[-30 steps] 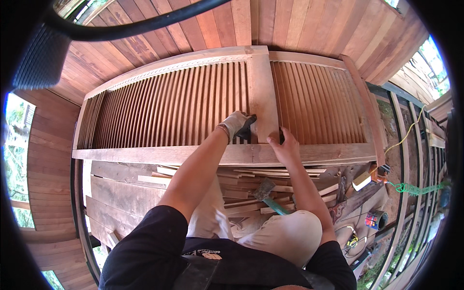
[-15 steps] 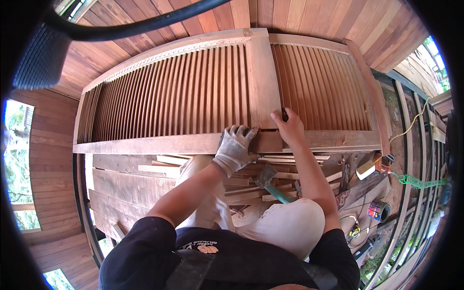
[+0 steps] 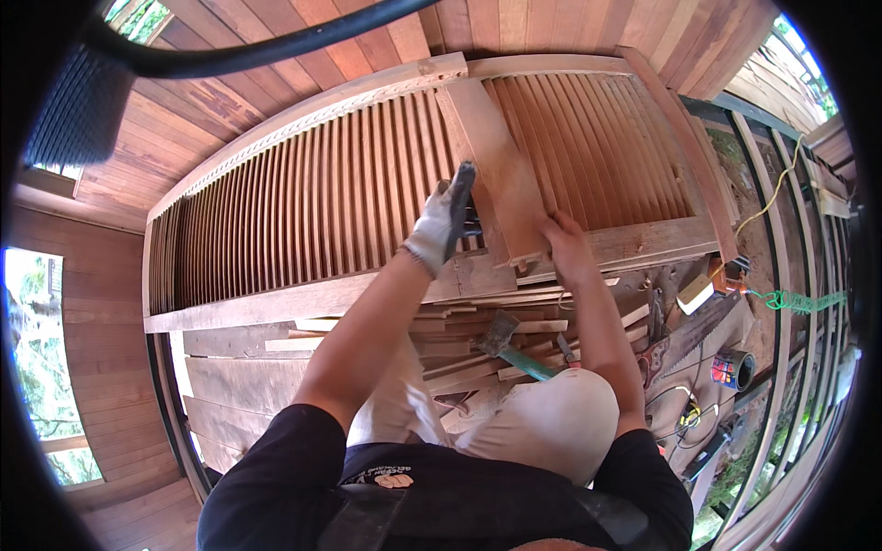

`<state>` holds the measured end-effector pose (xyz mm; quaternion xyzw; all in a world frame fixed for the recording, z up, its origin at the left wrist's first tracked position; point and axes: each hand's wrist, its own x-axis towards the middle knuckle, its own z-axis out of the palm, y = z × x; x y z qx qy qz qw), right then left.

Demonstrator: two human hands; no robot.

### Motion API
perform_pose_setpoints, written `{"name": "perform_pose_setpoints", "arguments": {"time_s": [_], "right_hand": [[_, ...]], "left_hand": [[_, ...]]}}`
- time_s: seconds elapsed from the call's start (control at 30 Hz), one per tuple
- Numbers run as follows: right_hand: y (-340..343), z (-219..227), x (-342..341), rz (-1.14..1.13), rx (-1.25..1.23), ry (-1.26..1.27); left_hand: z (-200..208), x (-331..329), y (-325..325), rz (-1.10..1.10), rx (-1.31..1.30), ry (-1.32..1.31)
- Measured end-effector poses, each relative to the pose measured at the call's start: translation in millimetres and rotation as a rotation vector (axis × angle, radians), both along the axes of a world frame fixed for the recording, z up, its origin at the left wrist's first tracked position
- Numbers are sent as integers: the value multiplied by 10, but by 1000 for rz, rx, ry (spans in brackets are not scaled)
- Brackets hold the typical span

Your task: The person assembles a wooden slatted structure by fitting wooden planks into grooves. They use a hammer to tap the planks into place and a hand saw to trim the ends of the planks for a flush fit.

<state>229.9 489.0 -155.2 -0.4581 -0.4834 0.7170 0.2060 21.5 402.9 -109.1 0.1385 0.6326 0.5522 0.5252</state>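
Note:
A long louvred wooden panel point(image 3: 303, 207) lies in front of me, its slats set side by side in a frame. Across its right part is a wide wooden crosspiece point(image 3: 501, 165), raised out of line and tilted, with a tenon-like stub at its near end. My right hand point(image 3: 567, 250), bare, grips the near right edge of this crosspiece; some fingers are hidden beneath it. To its left, my left hand point(image 3: 443, 220) wears a white glove with a dark palm. Its fingers stretch up beside the crosspiece's left edge; whether they touch it is unclear.
A hammer point(image 3: 521, 352) with a green handle lies on thin wooden strips point(image 3: 459, 363) before my knees. A handsaw point(image 3: 684, 344), a tin can point(image 3: 732, 369), a coiled green hose point(image 3: 795, 300) and a yellow cord point(image 3: 779, 188) are at the right. Plank walls stand around.
The crosspiece has come loose from the frame's near rail and tilted, its near end lifted. My left hand has moved from that rail up beside it; my right hand has shifted slightly nearer me.

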Motion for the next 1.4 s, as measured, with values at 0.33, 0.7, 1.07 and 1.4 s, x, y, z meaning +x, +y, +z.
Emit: {"name": "perform_pose_setpoints", "arguments": {"time_s": [0.33, 0.7, 1.07, 1.4], "right_hand": [[-274, 251, 513, -144, 194, 124], [289, -156, 1206, -487, 381, 229], [458, 53, 2111, -221, 431, -561], [33, -901, 2810, -448, 350, -967]], "left_hand": [[-966, 419, 863, -17, 429, 279], [113, 768, 1087, -75, 271, 188], [124, 1461, 1364, -333, 318, 163], [173, 1569, 888, -488, 206, 473]]}}
